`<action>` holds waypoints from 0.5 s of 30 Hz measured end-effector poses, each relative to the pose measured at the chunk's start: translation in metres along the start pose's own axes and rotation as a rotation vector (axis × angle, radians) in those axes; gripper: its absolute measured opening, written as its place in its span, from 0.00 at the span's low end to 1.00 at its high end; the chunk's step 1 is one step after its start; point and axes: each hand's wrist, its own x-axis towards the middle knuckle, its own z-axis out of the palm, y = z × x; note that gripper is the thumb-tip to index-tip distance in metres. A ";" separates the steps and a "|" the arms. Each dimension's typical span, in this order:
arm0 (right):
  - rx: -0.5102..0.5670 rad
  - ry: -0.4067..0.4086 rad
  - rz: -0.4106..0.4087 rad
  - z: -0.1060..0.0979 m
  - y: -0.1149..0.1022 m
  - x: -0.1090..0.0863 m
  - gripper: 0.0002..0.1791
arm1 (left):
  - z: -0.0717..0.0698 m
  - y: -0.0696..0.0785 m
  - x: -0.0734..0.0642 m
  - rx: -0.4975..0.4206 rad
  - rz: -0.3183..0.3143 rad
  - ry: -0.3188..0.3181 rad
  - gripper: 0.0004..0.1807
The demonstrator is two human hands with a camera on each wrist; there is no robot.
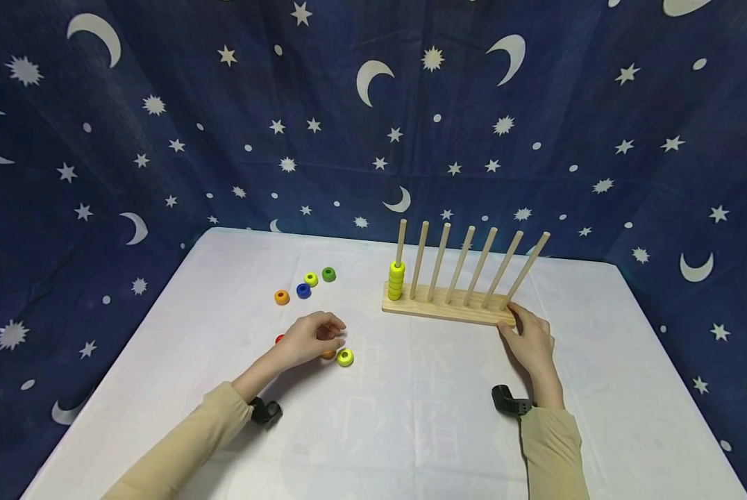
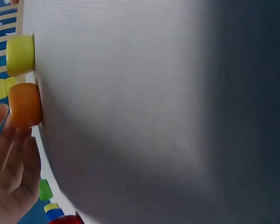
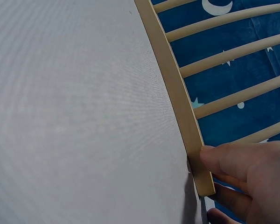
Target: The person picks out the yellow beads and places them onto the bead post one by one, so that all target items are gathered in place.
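Observation:
My left hand (image 1: 311, 339) hovers low over the table, thumb and fingers apart with nothing between them. Close by its fingertips lies an orange bead (image 2: 24, 106), partly hidden by the hand in the head view. A yellow bead (image 1: 345, 357) sits just right of that one. With thumb and fingers, my right hand (image 1: 531, 338) grips the right end of a wooden peg stand (image 1: 442, 314). The stand carries a row of several upright pegs. Stacked on its leftmost peg are several yellow beads (image 1: 396, 281); the other pegs are bare.
Beyond the left hand lie loose beads: orange (image 1: 282, 297), blue (image 1: 303, 291), yellow (image 1: 311, 279) and green (image 1: 328, 274). A red bead (image 1: 279, 339) peeks out behind the left hand. A dark blue star-patterned curtain (image 1: 323, 160) hangs behind the white-covered table (image 1: 411, 430).

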 end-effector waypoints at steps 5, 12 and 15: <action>0.003 0.004 0.001 0.001 0.000 0.001 0.31 | 0.000 -0.001 -0.001 0.056 0.059 -0.092 0.16; 0.005 0.011 -0.011 0.001 0.001 0.000 0.31 | 0.002 0.000 -0.002 0.161 0.111 -0.173 0.20; 0.005 0.019 -0.005 0.001 0.000 0.000 0.31 | 0.003 -0.001 -0.003 0.178 0.130 -0.188 0.21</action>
